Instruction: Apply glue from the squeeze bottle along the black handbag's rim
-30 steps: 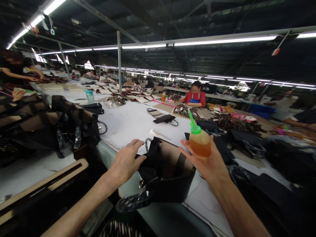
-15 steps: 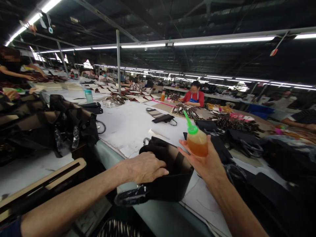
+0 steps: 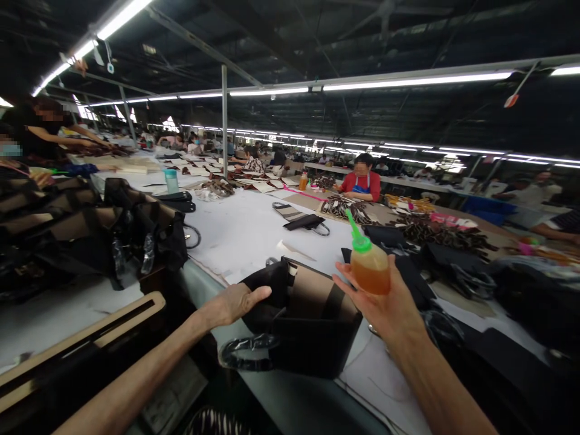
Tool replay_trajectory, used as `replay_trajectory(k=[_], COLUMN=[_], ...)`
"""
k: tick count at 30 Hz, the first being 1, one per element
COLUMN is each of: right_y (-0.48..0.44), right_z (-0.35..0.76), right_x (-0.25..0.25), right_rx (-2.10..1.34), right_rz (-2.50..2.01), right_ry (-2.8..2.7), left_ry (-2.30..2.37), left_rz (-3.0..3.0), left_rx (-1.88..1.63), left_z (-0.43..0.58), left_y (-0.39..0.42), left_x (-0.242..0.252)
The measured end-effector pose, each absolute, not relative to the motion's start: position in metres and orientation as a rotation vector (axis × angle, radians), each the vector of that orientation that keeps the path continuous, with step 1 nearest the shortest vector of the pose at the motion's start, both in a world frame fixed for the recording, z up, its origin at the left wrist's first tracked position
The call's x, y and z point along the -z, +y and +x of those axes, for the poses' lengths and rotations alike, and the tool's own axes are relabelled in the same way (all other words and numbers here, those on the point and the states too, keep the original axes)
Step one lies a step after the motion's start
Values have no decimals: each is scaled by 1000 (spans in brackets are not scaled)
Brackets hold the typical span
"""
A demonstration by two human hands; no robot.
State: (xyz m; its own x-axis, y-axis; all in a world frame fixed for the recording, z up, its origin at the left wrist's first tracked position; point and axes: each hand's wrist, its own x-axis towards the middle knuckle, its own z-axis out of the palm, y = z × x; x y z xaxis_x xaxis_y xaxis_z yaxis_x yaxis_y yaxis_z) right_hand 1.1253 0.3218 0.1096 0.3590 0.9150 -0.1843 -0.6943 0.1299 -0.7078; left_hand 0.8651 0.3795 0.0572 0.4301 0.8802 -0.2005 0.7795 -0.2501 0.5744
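A black and tan handbag [image 3: 308,320] lies at the near edge of the white table [image 3: 244,226], its plastic-wrapped handle [image 3: 244,356] hanging over the edge. My left hand [image 3: 233,302] grips the bag's left end, thumb on top. My right hand [image 3: 385,299] is closed round a squeeze bottle [image 3: 369,266] of amber liquid with a green nozzle, held upright just right of the bag and above the table.
Dark handbags [image 3: 131,223] are piled at left, with a wooden frame [image 3: 90,332] in front. Another bag [image 3: 301,220] lies mid-table. Dark leather pieces [image 3: 435,235] cover the right side. A person in red [image 3: 361,181] works across the table; others stand at far left.
My left hand went from the bag's top rim back to its left end, and the bag now stands more open. The bottle in my right hand stayed almost still.
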Motion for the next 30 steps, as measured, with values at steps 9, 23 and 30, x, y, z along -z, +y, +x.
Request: replay_trajectory(k=[9, 23, 30], right_y=[322, 318, 317], right_z=[1122, 1114, 1114], right_x=[-109, -109, -108], right_rx=[-1235, -1230, -1230], right_rz=[-774, -769, -774], right_ry=[-314, -321, -341], left_ry=[1955, 1809, 1882], left_rz=[2475, 2247, 2038], left_rx=[-343, -390, -578], left_z=[913, 952, 958], left_y=[379, 371, 381], left_x=[-62, -91, -43])
